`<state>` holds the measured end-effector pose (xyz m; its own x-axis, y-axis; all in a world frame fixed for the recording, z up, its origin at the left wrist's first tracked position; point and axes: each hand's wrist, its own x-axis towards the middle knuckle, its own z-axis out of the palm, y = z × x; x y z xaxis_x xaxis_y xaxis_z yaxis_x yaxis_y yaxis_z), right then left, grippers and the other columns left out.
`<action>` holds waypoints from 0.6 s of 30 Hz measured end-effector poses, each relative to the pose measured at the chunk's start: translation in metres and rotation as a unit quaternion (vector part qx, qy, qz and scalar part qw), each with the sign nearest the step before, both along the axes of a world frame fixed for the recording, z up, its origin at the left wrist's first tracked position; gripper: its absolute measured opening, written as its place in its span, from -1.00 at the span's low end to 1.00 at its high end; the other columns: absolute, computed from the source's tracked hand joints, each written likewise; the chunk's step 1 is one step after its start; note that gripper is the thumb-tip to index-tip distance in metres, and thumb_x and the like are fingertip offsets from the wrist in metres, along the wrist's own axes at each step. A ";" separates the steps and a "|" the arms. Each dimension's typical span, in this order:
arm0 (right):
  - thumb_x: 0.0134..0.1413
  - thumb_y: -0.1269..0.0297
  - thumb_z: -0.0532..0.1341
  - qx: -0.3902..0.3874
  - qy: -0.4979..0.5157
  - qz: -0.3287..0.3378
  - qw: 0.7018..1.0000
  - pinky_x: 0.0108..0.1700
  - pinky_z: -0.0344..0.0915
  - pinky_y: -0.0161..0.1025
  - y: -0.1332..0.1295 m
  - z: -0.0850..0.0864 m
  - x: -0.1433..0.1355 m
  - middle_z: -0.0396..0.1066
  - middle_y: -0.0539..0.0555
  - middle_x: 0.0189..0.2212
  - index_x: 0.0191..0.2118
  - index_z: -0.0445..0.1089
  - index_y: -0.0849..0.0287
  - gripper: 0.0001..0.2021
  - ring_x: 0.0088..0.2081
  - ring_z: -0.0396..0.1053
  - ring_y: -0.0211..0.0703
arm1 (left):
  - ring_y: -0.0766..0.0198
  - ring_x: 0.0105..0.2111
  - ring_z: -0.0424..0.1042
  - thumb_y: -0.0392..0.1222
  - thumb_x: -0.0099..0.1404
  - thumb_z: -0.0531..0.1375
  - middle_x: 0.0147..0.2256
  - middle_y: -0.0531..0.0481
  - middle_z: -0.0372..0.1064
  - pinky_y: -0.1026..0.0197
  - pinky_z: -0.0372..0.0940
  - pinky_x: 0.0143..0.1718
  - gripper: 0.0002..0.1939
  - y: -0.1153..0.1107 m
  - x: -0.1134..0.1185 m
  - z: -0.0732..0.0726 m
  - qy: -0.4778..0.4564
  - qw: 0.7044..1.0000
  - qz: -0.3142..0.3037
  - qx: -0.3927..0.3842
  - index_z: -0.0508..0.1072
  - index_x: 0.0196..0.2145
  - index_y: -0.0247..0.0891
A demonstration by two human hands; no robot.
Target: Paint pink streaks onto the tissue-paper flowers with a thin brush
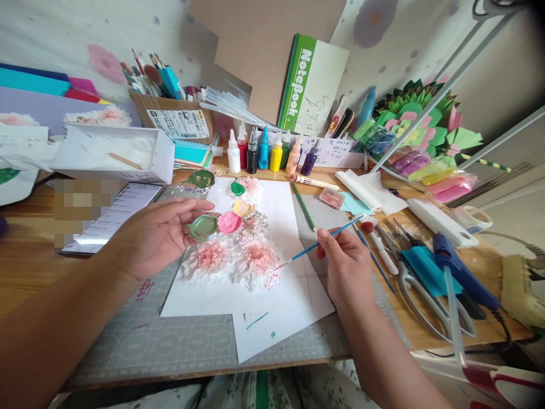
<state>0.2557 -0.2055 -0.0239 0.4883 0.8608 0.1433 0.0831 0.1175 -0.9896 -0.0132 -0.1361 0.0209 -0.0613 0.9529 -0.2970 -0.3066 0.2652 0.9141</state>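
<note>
My left hand (159,238) is closed on the left side of a clear paint palette (203,227), its thumb and fingers at the rim. Wells of green, pink and pale orange paint show in it. Between the fingers and thumb of my right hand (348,264) is a thin blue paintbrush (310,246), slanting down to the left. Its tip meets the right edge of a pink and white ruffled flower (258,258), where small red-pink marks show. A similar flower (212,257) lies to the left, on white paper (204,301). More ruffled petals are partly hidden behind the palette.
Paint bottles (264,149) line the back beneath a notebook (313,85). A green pencil (304,205) lies right of the paper. Scissors (419,295) and a blue glue gun (464,275) lie far right. A phone (114,218) and a white box (114,153) are left, on the desk.
</note>
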 end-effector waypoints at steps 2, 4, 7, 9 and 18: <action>-0.02 0.06 0.39 0.007 0.007 -0.005 1.000 -0.50 0.16 -0.31 0.000 0.000 0.000 0.35 -0.05 -0.70 -0.63 0.36 0.15 -0.64 -0.60 0.23 -0.29 | 0.19 -0.50 0.49 -0.31 0.05 0.31 -0.50 -0.18 0.53 0.21 0.43 -0.54 -0.86 0.000 0.000 -0.001 0.000 1.000 0.000 0.000 0.64 -0.42 -0.45; -0.01 0.07 0.39 0.014 0.016 -0.005 1.000 -0.50 0.15 -0.32 0.000 -0.001 0.001 0.34 -0.06 -0.70 -0.63 0.36 0.15 -0.64 -0.59 0.23 -0.30 | 0.20 -0.50 0.49 -0.31 0.07 0.30 -0.50 -0.17 0.53 0.22 0.43 -0.54 -0.85 0.001 -0.001 -0.001 0.000 1.000 0.000 0.003 0.64 -0.42 -0.46; -0.01 0.06 0.39 0.000 0.008 0.008 1.000 -0.52 0.12 -0.32 -0.001 -0.002 0.001 0.34 -0.06 -0.70 -0.63 0.36 0.15 -0.63 -0.61 0.21 -0.31 | 0.21 -0.51 0.49 -0.31 0.08 0.29 -0.50 -0.17 0.53 0.24 0.43 -0.54 -0.84 0.001 -0.002 -0.002 -0.002 1.000 -0.005 0.007 0.64 -0.40 -0.47; -0.01 0.05 0.39 -0.003 0.003 0.007 1.000 -0.52 0.12 -0.32 -0.001 -0.001 0.000 0.35 -0.05 -0.70 -0.64 0.36 0.15 -0.62 -0.61 0.21 -0.31 | 0.22 -0.51 0.48 -0.32 0.09 0.29 -0.51 -0.17 0.52 0.24 0.43 -0.53 -0.85 0.002 -0.002 -0.002 -0.003 1.000 -0.006 0.008 0.64 -0.41 -0.47; 0.00 0.02 0.40 0.002 0.005 0.012 1.000 -0.55 0.11 -0.31 -0.001 -0.002 -0.001 0.36 -0.04 -0.70 -0.63 0.36 0.15 -0.61 -0.62 0.20 -0.30 | 0.19 -0.53 0.48 -0.31 0.07 0.30 -0.52 -0.19 0.53 0.22 0.42 -0.55 -0.86 0.000 -0.001 -0.002 0.003 1.000 -0.006 0.001 0.64 -0.42 -0.45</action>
